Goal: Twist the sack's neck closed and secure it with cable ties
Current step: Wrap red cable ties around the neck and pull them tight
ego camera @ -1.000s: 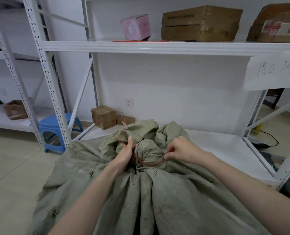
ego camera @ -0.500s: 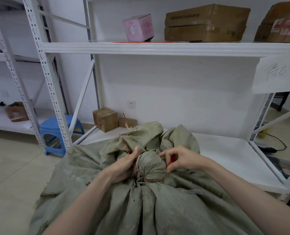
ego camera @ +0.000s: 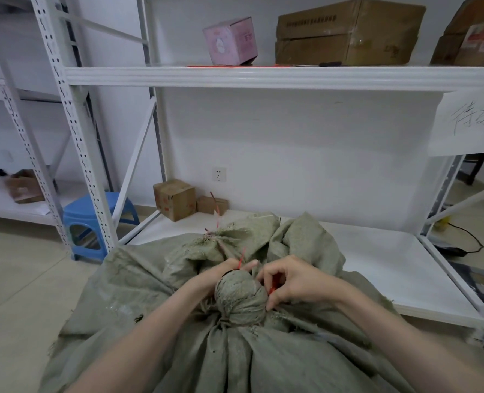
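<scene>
Tension matters here, I judge. Left grip (ego camera: pixel 225 273), just behind the woven sack's (ego camera: pixel 178 321) twisted neck (ego camera: pixel 239 299), pinches the red cable tie's (ego camera: pixel 241 258) tail. Right grip (ego camera: pixel 294 282), touching the neck's right side, pinches the tie's other end. Pull the tail straight and hold the loop low under the knob, so it cannot ride up.

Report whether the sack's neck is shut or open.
Twisted shut: sack's neck forms a tight knob between left hand and right hand; whether the red cable tie is locked, cannot tell.
</scene>
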